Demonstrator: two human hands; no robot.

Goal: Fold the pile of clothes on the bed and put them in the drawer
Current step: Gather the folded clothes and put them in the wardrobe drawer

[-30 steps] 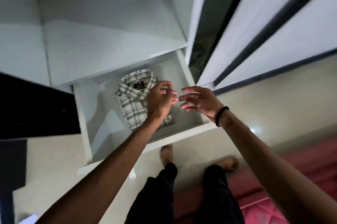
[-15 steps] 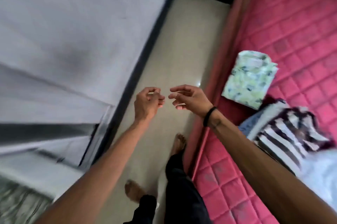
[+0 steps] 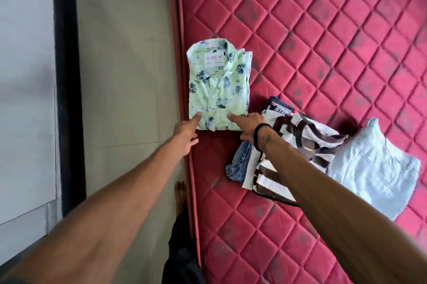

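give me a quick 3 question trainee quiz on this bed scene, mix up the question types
1. True or false: the green floral shirt is already folded and lies near the edge of the red mattress.
2. Multiple choice: where are the left hand and right hand? A) both at the near edge of the floral shirt B) both on the jeans C) one on the floor
3. Fill in: the brown and white striped garment lies partly on top of the ____.

Key: 1 true; 2 A; 3 jeans
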